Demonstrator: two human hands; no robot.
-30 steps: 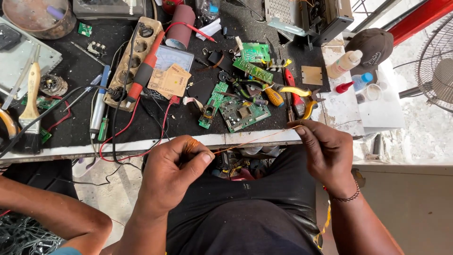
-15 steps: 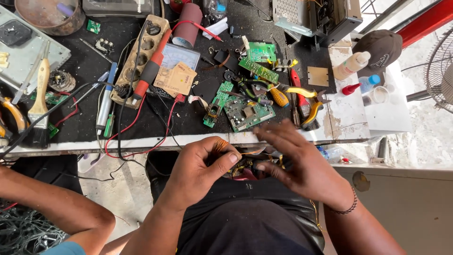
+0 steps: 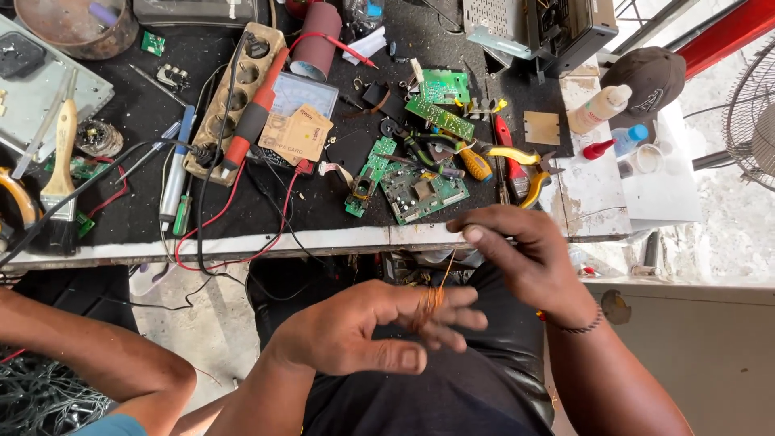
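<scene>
Below the front edge of the workbench (image 3: 242, 242), over the lap, the left hand (image 3: 371, 335) is spread flat, and thin copper wire (image 3: 429, 303) is wound around its fingers. The right hand (image 3: 525, 254) pinches the wire strand above. Near that edge lie a green circuit board (image 3: 424, 192), yellow pliers (image 3: 529, 173) and a red probe (image 3: 257, 117). Another person's arm (image 3: 97, 359) is at the left.

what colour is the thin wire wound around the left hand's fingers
Coppery orange: the thin wire coil on the left hand, clearest in the head view.
</scene>
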